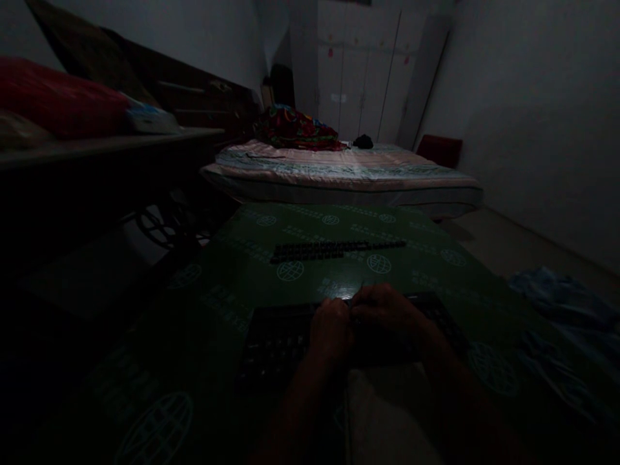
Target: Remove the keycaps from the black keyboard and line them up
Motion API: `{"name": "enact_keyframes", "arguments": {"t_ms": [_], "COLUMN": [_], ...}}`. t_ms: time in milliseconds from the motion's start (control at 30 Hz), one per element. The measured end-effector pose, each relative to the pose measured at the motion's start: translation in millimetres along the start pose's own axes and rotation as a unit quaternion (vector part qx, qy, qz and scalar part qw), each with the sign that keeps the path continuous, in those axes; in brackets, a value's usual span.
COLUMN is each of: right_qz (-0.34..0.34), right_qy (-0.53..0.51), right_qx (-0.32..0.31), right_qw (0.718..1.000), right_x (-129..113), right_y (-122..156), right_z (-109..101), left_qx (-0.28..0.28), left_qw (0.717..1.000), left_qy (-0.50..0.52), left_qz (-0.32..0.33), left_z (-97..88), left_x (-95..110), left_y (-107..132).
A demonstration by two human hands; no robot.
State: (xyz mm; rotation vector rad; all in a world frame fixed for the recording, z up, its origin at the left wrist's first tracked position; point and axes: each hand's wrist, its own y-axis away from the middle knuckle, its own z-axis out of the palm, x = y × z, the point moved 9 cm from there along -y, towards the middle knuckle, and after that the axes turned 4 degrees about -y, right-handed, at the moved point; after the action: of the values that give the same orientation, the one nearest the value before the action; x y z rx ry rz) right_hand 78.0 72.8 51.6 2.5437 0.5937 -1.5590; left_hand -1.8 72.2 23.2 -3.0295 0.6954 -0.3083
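The room is very dark. My left hand (330,328) and my right hand (385,316) rest close together, knuckles up, on a dark keyboard-like slab (276,345) lying on a green sheet with pale globe prints (232,278). The fingers of both hands curl down onto its far edge; what they grip, if anything, is too dim to make out. Farther out on the sheet lies a long black strip of small keys (334,250).
A mattress with striped bedding (339,171) lies beyond the sheet, with a colourful cloth bundle (293,129) on it. A dark table with an iron frame (159,223) stands at left, white cupboards (363,77) behind, blue cloth (562,297) at right.
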Motion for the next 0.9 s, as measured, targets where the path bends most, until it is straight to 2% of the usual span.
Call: {"name": "enact_keyframes", "arguments": {"t_ms": [367,633,900], "right_qz": [0.012,-0.014,-0.014], "right_qy": [-0.007,0.016,0.005], "right_qx": [-0.020,-0.023,-0.038], "right_qw": [1.000,1.000,0.999], "right_x": [5.2,-1.6,6.4], "right_y": [0.4,2.2,1.6], "right_z": [4.3,5.3,7.4], "left_qx": [0.004,0.007,0.015], "left_qw": [0.999,0.999,0.997], "left_qy": [0.031,0.035,0.052], "left_qz": [-0.014,-0.026,-0.047], "left_z": [1.8,10.7,7.8], "left_x": [-0.6,-4.9,-4.9], "left_y": [0.1,-1.5,-0.5]}}
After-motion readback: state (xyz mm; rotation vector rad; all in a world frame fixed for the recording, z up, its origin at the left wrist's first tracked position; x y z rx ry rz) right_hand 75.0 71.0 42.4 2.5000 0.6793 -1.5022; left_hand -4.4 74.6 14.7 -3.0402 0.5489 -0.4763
